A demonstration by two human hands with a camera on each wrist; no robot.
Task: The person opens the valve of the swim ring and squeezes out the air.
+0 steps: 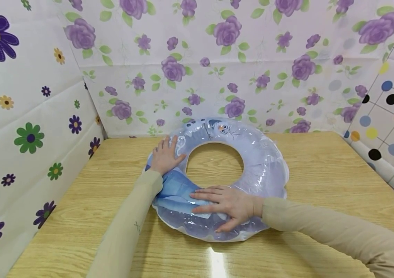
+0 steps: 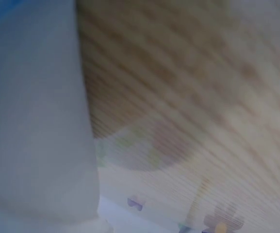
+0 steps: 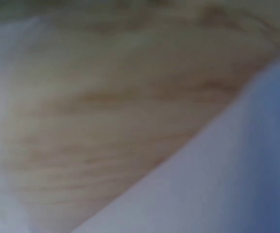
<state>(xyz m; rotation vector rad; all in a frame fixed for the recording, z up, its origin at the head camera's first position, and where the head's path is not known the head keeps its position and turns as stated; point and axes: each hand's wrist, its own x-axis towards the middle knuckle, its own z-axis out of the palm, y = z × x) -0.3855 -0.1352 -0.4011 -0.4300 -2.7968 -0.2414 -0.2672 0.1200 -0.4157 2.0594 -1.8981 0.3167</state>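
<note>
An inflated swim ring [image 1: 264, 166], translucent lilac with a blue picture and a snowman print, lies on the wooden table in the head view. On the ring's left side rests my left hand [image 1: 165, 156], its fingers straight and pointing away from me. Across the near side, over the blue print, my right hand [image 1: 230, 205] lies flat with fingers spread to the left. Pale, blurred ring surface [image 2: 38, 116] fills the left of the left wrist view. In the right wrist view a blurred white-and-blue part of the ring [image 3: 217, 184] shows; neither wrist view shows fingers.
The wooden table [image 1: 322, 170] extends on both sides of the ring. Behind it hangs a purple-rose patterned sheet [image 1: 197, 83]. A flower-patterned sheet [image 1: 44, 112] stands at the left, and a dotted one [image 1: 388, 112] at the right.
</note>
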